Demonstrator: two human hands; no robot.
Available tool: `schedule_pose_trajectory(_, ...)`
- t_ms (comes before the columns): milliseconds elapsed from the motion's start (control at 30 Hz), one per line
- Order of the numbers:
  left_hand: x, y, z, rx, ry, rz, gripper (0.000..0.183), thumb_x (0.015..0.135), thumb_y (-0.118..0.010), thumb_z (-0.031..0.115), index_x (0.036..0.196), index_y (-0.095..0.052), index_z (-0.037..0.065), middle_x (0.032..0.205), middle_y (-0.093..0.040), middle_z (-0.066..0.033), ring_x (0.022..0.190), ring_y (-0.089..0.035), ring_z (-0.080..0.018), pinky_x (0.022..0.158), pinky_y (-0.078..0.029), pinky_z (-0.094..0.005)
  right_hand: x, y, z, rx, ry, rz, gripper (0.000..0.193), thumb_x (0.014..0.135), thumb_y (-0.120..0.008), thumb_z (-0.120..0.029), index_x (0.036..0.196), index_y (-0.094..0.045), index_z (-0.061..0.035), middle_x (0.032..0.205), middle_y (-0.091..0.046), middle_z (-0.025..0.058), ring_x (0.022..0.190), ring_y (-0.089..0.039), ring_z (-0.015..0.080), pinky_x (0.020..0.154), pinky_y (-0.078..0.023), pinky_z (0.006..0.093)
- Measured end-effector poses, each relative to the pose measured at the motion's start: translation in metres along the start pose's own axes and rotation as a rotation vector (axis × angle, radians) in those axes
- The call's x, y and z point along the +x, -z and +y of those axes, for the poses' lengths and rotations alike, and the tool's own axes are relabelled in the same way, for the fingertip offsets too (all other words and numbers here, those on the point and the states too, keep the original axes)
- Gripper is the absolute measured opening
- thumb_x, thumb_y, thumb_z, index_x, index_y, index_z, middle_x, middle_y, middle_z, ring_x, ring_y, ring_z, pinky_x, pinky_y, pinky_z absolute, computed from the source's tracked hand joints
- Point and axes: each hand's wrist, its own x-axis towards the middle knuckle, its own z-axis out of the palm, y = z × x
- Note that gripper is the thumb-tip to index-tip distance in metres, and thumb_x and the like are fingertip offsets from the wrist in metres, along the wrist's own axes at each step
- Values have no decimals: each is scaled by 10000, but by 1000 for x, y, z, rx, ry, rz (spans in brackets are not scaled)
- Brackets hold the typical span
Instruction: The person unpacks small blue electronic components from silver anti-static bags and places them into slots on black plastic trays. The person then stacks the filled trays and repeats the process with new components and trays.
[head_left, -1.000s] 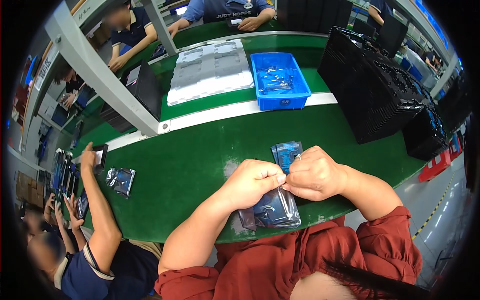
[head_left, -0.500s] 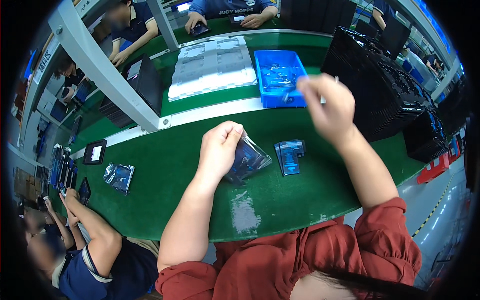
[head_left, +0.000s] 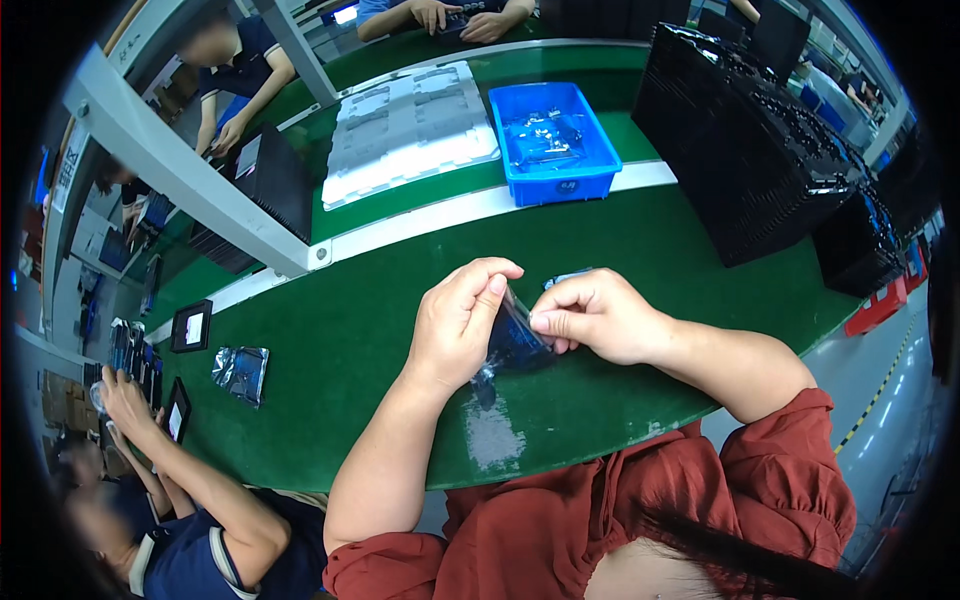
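Note:
Between my hands, above the green table, hangs a shiny dark see-through plastic bag [head_left: 515,348] with flat dark pieces inside. My left hand [head_left: 450,325] grips its upper left edge between thumb and fingers. My right hand [head_left: 607,318] pinches the opposite edge near the top; whether a small part is also between these fingertips is hidden. Just behind my right hand lies a small stack of flat dark blue pieces [head_left: 566,277], mostly covered by the hand. Another silvery plastic bag [head_left: 240,375] with a dark item in it lies flat on the table to the left.
Ahead stands a blue bin [head_left: 565,190] with bagged small metal parts, beside white moulded trays [head_left: 410,135]. Tall stacks of black trays [head_left: 735,150] rise at the right. A grey metal post [head_left: 190,165] slants across the left. Co-workers sit at the left and far side.
My right hand has come down from beside the blue bin to the bag and now pinches its edge. My left hand still holds the bag. The view has shifted slightly.

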Motion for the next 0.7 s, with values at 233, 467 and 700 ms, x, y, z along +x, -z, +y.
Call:
schedule_pose_trajectory(233,4,-1,7,419,-431,-91,288,754,-677,61,1042,-659,56,1213,-561,-140,1130,-535,-343,934,-449,-402,8,17,8,183,-23,38,182,936,-563,-164,833,-635,-32,727,-614,14,624,-573,64,549,-466,209)
schedule_pose_trajectory(467,8,2,4,376,-506,5,193,669,-709,3,841,-626,29,1108,-614,-121,1063,-584,-327,860,-500,-400,10,21,5,128,-73,52,184,928,-567,-159,836,-645,-20,720,-621,27,626,-574,66,554,-474,210)
schedule_pose_trajectory(700,3,-7,5,294,-483,-23,144,704,-680,-21,810,-587,8,1040,-619,-135,1017,-608,-315,809,-519,-379,14,26,3,-580,328,211,95,807,-602,-87,793,-652,-7,820,-627,104,717,-621,248,680,-507,346)
